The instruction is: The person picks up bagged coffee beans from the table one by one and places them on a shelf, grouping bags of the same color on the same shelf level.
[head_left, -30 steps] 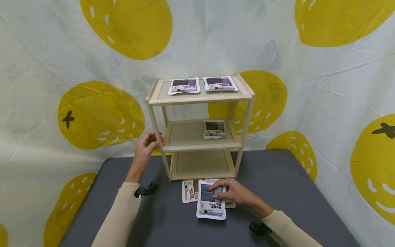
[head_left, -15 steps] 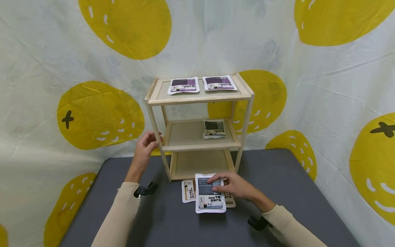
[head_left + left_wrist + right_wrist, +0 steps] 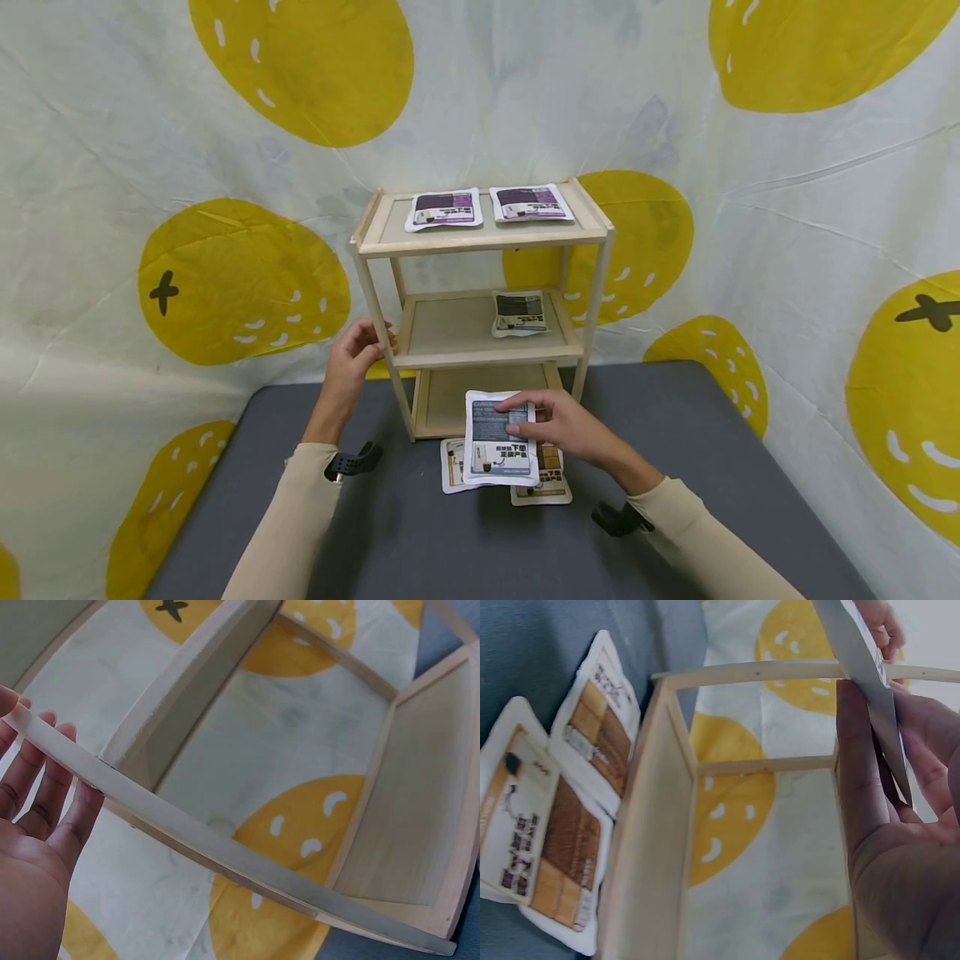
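Observation:
In the head view my right hand [image 3: 562, 425] pinches a flat white sachet with a blue-grey label [image 3: 498, 458], lifted above the table before the bottom shelf. The right wrist view has the sachet [image 3: 866, 667] edge-on between thumb and fingers. My left hand [image 3: 354, 354] grips the front left post of a three-tier wooden shelf [image 3: 487, 360] near its middle tier; in the left wrist view the fingers [image 3: 52, 787] lie behind the post [image 3: 172, 817]. Two brown-labelled sachets, a left one [image 3: 452, 471] and a right one [image 3: 546, 492], lie on the table, partly hidden.
Two purple-labelled sachets, a left one [image 3: 444, 210] and a right one [image 3: 531, 204], lie on the top tier. On the middle tier's right side rests an olive-labelled sachet [image 3: 520, 315]. A dark grey table [image 3: 420, 542] carries the shelf, with a patterned cloth [image 3: 465, 83] behind.
My right hand has raised the blue-grey sachet off the brown ones and carried it forward, slightly left, toward the shelf. The left hand has stayed on the post.

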The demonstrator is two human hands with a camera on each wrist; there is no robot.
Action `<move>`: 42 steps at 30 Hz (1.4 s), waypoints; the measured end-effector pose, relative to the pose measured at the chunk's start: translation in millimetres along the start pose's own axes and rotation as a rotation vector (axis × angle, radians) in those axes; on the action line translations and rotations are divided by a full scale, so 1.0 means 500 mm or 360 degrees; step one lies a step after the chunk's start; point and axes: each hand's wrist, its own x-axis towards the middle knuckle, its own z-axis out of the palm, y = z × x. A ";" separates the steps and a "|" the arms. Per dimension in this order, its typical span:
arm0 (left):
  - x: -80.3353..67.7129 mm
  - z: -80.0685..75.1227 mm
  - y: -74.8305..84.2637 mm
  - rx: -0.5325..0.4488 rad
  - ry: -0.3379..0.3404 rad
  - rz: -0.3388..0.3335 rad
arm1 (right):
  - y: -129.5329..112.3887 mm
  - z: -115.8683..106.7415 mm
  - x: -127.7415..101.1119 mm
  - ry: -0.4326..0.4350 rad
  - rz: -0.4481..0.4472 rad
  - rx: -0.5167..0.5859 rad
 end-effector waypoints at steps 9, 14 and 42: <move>0.000 -0.002 -0.005 -0.0004 -0.0009 0.0004 | -0.036 -0.006 0.025 0.0130 -0.0049 -0.0190; -0.001 -0.003 -0.006 -0.0002 -0.0014 0.0000 | -0.050 -0.013 0.043 0.0119 -0.0069 -0.0114; 0.001 -0.001 -0.004 0.0010 0.0018 -0.0013 | -0.136 -0.068 0.165 0.0226 -0.0083 -0.0035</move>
